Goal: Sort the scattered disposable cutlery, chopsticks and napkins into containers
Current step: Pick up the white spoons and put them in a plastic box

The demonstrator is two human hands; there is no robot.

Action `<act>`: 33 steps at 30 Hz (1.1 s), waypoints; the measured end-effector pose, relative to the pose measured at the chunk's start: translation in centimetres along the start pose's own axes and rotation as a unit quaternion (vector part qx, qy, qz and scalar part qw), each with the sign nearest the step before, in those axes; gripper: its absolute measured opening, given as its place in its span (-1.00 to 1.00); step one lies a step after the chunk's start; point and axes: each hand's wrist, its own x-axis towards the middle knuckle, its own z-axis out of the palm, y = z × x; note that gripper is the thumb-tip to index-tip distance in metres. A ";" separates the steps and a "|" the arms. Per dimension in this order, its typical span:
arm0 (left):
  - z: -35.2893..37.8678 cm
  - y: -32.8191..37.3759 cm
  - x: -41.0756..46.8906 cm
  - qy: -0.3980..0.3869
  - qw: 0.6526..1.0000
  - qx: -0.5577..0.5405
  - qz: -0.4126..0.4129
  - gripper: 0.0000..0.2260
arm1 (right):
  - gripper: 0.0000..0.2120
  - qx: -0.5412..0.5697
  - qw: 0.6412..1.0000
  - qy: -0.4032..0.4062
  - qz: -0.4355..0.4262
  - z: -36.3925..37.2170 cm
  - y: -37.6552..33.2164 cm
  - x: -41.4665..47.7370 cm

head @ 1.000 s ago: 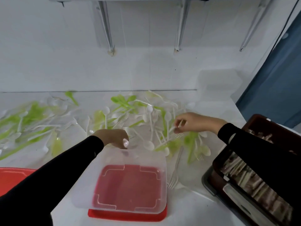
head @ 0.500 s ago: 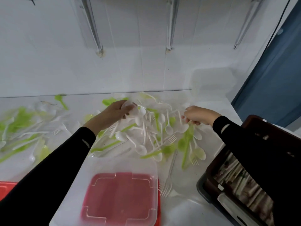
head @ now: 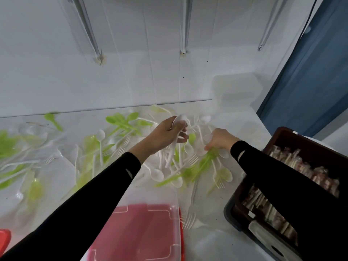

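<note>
White and green plastic spoons and forks lie scattered over the white counter. My left hand grips a bunch of white spoons above the pile, their handles hanging down. My right hand is down in the pile to the right, its fingers closed around a white spoon next to a green fork. A clear plastic container stands on a red lid near me, partly behind my left sleeve.
A dark brown crate full of wrapped chopstick packets sits at the right, under my right arm. More green and white cutlery spreads to the left. A red lid corner shows at the lower left. The white wall rises behind.
My left hand rose from the clear container's edge into the pile and now holds white spoons up. My right hand moved slightly nearer and took hold of a white spoon. The view tilted.
</note>
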 end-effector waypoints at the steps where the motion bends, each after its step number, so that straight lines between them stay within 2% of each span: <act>1: 0.1 0.0 0.2 0.002 1.000 -0.022 -0.006 -0.76 | -0.67 0.016 1.000 -0.003 0.004 0.0 0.1 0.0; 4: 0.3 0.0 0.6 0.022 0.998 -0.067 0.000 -0.77 | -0.88 0.208 0.978 -0.015 -0.002 -0.6 0.2 0.3; 6: 0.3 -0.3 0.4 0.002 1.000 0.000 0.018 -0.85 | -0.90 0.357 0.934 0.002 -0.030 -1.3 0.0 0.3; 7: 0.3 -0.5 0.3 -0.035 0.995 0.084 0.033 -0.91 | -0.89 0.415 0.909 0.018 -0.038 -1.8 -0.1 0.2; 9: 0.5 -1.7 -0.2 -0.152 0.949 0.271 0.056 -0.89 | -0.91 0.494 0.866 0.060 -0.044 -2.6 -0.3 -0.1; 11: 0.7 -2.9 -0.7 -0.248 0.879 0.406 0.020 -0.83 | -0.95 0.528 0.842 0.101 -0.039 -3.1 -0.1 -0.2; 13: 0.9 -3.7 -1.1 -0.293 0.816 0.499 -0.006 -0.78 | -0.94 0.581 0.805 0.122 0.000 -3.4 0.4 -0.1; 15: 0.9 -4.5 -1.2 -0.309 0.767 0.562 0.011 -0.71 | -0.90 0.630 0.766 0.120 0.042 -3.6 1.1 0.1; 16: 0.9 -4.9 -1.1 -0.307 0.749 0.587 0.032 -0.70 | -0.87 0.624 0.769 0.118 0.066 -3.7 1.5 0.0; 18: 0.8 -5.2 -0.9 -0.293 0.732 0.611 0.071 -0.73 | -0.82 0.570 0.809 0.091 0.114 -3.6 2.5 0.1; 20: 0.6 -5.4 -0.4 -0.268 0.745 0.605 0.087 -0.78 | -0.85 0.504 0.850 0.043 0.146 -3.0 3.2 -0.1; 23: 0.0 -5.2 0.6 -0.229 0.792 0.561 0.077 -0.87 | -0.89 0.383 0.910 0.002 0.159 -2.3 3.7 -0.8; 25: 0.0 -5.1 1.1 -0.239 0.794 0.555 0.054 -0.86 | -0.91 0.264 0.952 -0.029 0.149 -2.0 3.8 -1.2; 28: 0.6 -5.1 1.0 -0.287 0.781 0.555 0.010 -0.74 | -0.81 0.165 0.971 -0.080 0.152 -1.7 3.6 -1.0; 30: 1.0 -5.3 0.9 -0.301 0.758 0.579 0.019 -0.69 | -0.77 0.123 0.976 -0.099 0.153 -1.5 3.7 -0.9; 33: 1.1 -5.5 0.8 -0.305 0.728 0.611 0.055 -0.74 | -0.72 0.041 0.982 -0.124 0.135 -1.6 3.3 -1.1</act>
